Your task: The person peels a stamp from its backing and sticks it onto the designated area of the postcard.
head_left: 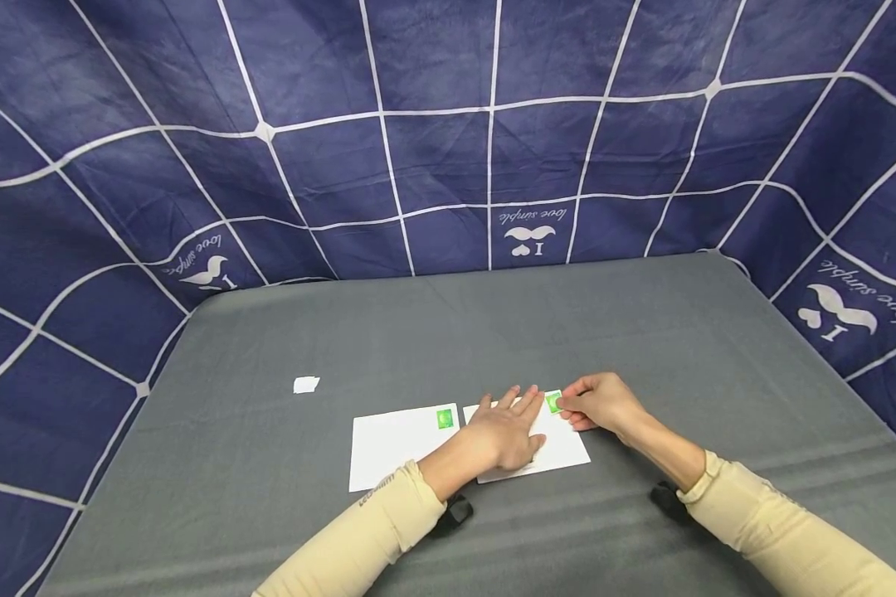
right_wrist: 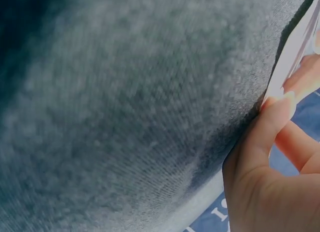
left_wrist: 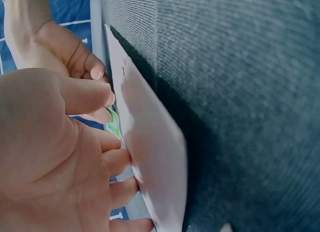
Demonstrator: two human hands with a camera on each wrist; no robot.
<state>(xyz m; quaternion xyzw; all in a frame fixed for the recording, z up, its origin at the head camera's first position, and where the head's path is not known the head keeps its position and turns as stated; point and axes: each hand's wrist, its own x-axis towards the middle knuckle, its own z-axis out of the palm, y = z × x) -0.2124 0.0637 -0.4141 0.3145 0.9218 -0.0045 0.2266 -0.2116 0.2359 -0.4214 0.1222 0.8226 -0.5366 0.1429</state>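
My left hand (head_left: 509,429) rests flat with spread fingers on a white envelope (head_left: 563,449). At that envelope's upper right corner lies a green stamp (head_left: 552,401), its right edge pinched between the thumb and fingers of my right hand (head_left: 603,401). In the left wrist view the green stamp (left_wrist: 114,124) looks curved, part of it standing off the paper by the fingertips. Just left of it lies a second white envelope (head_left: 396,444), which bears its own green stamp (head_left: 445,419) in the upper right corner. My left forearm covers that envelope's lower right part.
A small white paper scrap (head_left: 306,385) lies to the left on the grey cloth-covered table (head_left: 269,332). Blue curtains (head_left: 433,157) with white lines hang behind and along both sides. A black wrist device (head_left: 457,512) shows under the left sleeve, another (head_left: 668,499) by the right.
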